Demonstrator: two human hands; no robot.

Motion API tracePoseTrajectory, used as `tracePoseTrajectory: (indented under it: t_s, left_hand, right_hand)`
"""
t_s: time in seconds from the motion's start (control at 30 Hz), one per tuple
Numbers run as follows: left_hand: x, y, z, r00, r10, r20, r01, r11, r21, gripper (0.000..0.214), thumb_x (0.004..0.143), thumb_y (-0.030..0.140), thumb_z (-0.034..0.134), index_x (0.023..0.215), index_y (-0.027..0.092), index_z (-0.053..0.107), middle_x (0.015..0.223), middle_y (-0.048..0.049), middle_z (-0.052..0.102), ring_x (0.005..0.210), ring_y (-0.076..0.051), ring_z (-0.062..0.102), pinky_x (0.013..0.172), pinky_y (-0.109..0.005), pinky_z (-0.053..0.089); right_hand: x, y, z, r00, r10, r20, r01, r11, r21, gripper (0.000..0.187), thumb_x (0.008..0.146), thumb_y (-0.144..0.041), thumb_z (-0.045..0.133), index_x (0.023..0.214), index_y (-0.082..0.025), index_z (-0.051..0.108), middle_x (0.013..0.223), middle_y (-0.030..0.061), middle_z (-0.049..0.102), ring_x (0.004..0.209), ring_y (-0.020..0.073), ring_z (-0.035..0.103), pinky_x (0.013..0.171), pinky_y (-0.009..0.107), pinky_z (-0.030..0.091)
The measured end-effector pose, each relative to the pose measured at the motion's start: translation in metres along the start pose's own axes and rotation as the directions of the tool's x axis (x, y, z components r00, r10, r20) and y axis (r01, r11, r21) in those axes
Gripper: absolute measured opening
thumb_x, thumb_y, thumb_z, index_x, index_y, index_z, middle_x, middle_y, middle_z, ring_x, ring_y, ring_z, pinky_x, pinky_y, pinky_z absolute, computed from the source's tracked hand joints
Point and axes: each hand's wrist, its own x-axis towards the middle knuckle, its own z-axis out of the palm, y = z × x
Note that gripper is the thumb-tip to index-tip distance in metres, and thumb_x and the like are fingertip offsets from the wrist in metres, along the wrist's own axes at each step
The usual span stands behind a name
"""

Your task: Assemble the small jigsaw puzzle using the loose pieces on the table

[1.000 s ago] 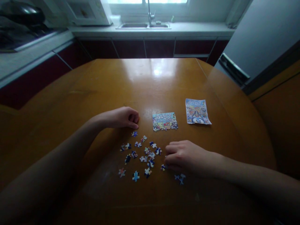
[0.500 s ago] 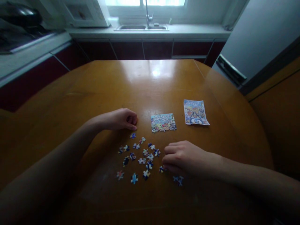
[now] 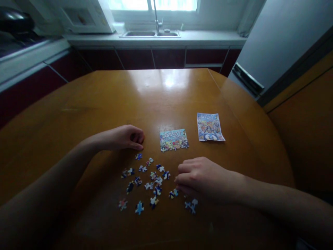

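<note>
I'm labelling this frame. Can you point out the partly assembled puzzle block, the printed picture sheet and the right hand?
Colourful partly assembled jigsaw block [image 3: 173, 140]: head view, its centre.
Printed paper picture sheet [image 3: 209, 127]: head view, its middle.
Right hand [image 3: 205, 177]: head view, back of hand.

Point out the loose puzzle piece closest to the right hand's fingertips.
The piece just left of the right hand, by its lower fingertips; every other loose piece lies farther off.
</note>
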Motion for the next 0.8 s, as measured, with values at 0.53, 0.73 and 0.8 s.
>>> tracePoseTrajectory:
  t_s: [0.53,0.73,0.8]
  left_hand:
    - [0.001,-0.009,0.002,1.0,-0.015,0.014,0.016,1.0,-0.01,0.032,0.08,0.047,0.068,0.074,0.017,0.058,0.063,0.002,0.051,0.059,-0.011,0.042,0.052,-0.021,0.033]
    - [-0.001,-0.002,0.001,1.0,-0.027,0.007,0.027,1.0,-0.016,0.028,0.077,0.044,0.07,0.075,0.017,0.06,0.065,0.0016,0.054,0.058,-0.011,0.044,0.052,-0.021,0.033]
    - [-0.002,0.001,0.0,1.0,-0.027,0.005,0.028,0.999,-0.016,0.027,0.077,0.042,0.069,0.075,0.017,0.06,0.065,0.0018,0.054,0.058,-0.01,0.045,0.052,-0.021,0.033]
  right_hand:
    - [-0.006,0.013,-0.017,0.978,0.202,0.049,-0.192,0.969,-0.155,0.009,0.09,-0.018,0.06,0.082,-0.017,0.063,0.081,0.0029,0.066,0.069,0.015,0.055,0.061,0.029,0.037]
    - [-0.018,0.022,-0.02,0.931,0.35,0.099,-0.317,0.914,-0.254,0.01,0.084,-0.01,0.059,0.078,-0.016,0.064,0.077,0.0035,0.068,0.065,0.0155,0.059,0.06,0.029,0.039]
    - [-0.021,0.024,-0.021,0.924,0.366,0.111,-0.331,0.911,-0.244,0.01,0.084,-0.01,0.058,0.079,-0.016,0.065,0.078,0.0039,0.069,0.065,0.016,0.061,0.06,0.029,0.04]
